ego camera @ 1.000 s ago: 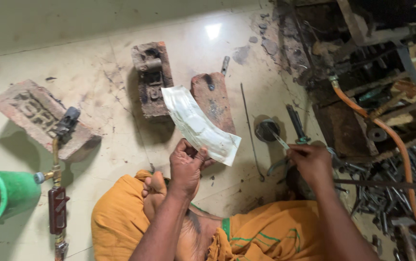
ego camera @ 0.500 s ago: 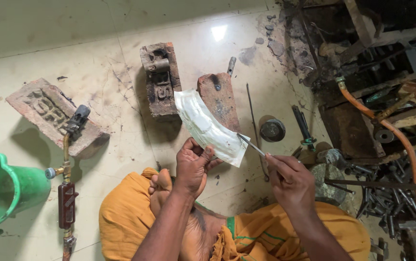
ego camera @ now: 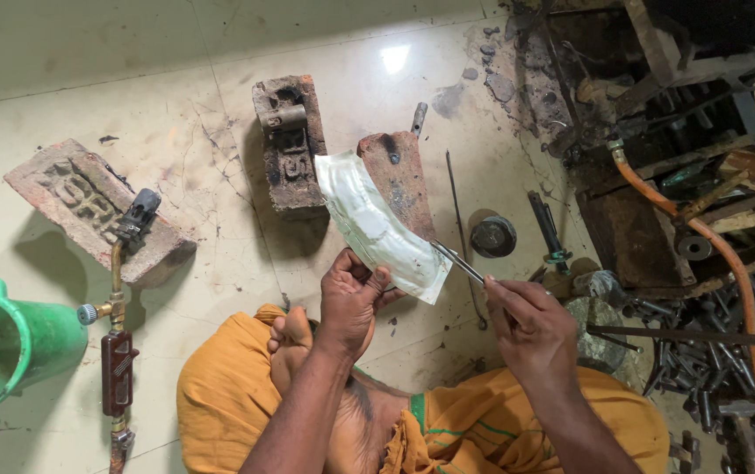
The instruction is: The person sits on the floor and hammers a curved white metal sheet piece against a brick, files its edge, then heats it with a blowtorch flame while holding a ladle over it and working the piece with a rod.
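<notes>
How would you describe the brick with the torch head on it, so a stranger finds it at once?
On the pale floor lie three bricks. This brick is farthest left, above the green bucket. Only it lies slanted, with the black head of a brass torch on its edge.

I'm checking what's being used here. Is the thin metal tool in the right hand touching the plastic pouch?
Yes: the tip of the thin metal tool in the right hand meets the edge of the plastic pouch held by the left hand.
</notes>
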